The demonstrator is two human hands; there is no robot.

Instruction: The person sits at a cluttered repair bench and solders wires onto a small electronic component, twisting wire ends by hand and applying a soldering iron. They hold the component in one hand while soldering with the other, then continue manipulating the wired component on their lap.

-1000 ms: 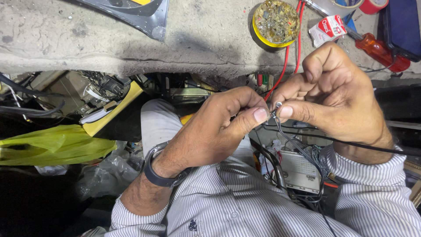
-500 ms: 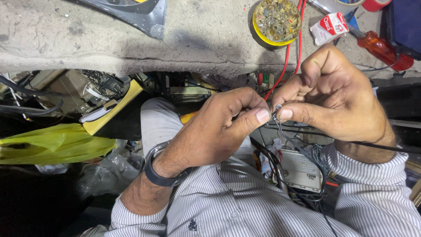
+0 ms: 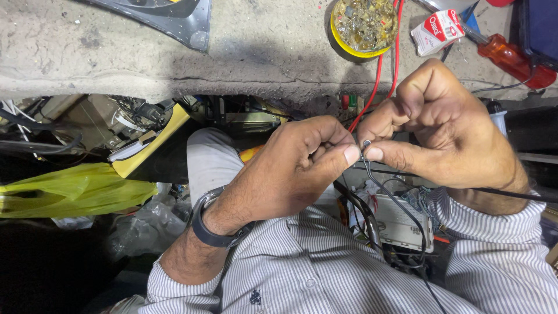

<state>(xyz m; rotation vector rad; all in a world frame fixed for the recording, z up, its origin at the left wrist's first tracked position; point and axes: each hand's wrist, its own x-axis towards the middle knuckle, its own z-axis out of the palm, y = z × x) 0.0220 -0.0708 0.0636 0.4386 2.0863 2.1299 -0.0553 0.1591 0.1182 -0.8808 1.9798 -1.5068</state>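
Both hands meet just near of the bench edge, left hand [image 3: 290, 168] and right hand [image 3: 442, 134] each pinching the tip of a thin grey wire [image 3: 367, 145] between thumb and forefinger, fingertips touching so the tiny end stays steady above the lap.

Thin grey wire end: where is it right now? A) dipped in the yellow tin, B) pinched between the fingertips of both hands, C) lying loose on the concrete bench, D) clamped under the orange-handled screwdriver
B: the left hand and right hand meet fingertip to fingertip on the thin grey wire, whose end sits between them below the bench edge, away from the yellow tin.
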